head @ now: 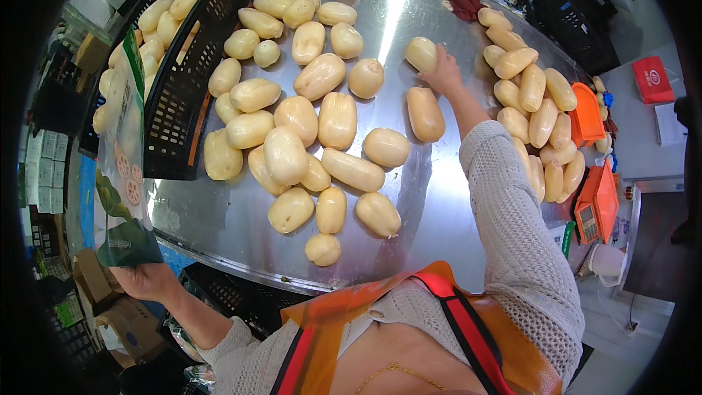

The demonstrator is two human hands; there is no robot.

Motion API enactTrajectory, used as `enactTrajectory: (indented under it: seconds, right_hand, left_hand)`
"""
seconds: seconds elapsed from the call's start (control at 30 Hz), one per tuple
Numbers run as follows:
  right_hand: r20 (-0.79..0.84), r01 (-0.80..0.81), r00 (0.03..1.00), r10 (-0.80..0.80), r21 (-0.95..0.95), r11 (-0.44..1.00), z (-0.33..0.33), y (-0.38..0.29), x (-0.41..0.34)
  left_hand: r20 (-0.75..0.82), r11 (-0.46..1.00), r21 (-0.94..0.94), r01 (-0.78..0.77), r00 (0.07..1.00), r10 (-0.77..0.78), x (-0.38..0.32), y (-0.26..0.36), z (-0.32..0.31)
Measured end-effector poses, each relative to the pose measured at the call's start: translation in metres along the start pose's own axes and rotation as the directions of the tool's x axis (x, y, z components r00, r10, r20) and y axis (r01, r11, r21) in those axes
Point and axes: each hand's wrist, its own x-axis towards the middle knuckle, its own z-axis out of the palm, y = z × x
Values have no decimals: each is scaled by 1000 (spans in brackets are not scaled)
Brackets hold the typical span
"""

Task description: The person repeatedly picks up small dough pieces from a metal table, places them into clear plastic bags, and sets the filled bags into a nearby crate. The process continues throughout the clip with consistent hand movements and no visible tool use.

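My left hand [145, 281] grips the lower edge of a printed plastic packaging bag [123, 175] with lotus root pictures, held up beside a black crate. Across the table, my right hand [443, 69] has its fingers around the end of a peeled lotus root segment [421, 55]. Just below that hand another lotus root segment [425, 114] lies on the metal table [433, 197]. Many more pale segments [337, 120] are spread over the middle and left of the table, some resting on others. Whether the bag holds anything I cannot tell.
A black perforated crate [181, 104] of lotus roots stands at the left. On the right lies a pile of lotus roots [532, 88] beside an orange tray [587, 114] and an orange scale [596, 206]. A dark red cloth [465, 4] lies at the far edge. Cardboard boxes [131, 329] are at lower left.
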Motion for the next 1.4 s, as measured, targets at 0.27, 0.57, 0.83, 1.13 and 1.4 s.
enactTrajectory:
  seconds: [0.27, 0.57, 0.83, 1.13, 1.4]
  right_hand:
    - [385, -363, 921, -64, 904, 226, -29, 45, -35]
    - [126, -443, 880, -458, 570, -692, -126, 88, -285]
    - [113, -213, 976, -187, 685, -697, -141, 166, -463]
    - [295, -265, 956, 4, 863, -430, -134, 179, -544]
    - [263, -323, 925, 275, 924, 204, -114, 194, -570]
  left_hand:
    - [170, 976, 141, -168, 975, 144, 1, 53, 36]
    - [543, 848, -336, -409, 652, 529, -53, 233, 154]
    - [845, 760, -483, -435, -4, 535, -221, 362, 176]
    - [868, 919, -383, 94, -302, 393, -360, 388, 216]
    - [912, 886, 137, 444, -405, 62, -343, 399, 230]
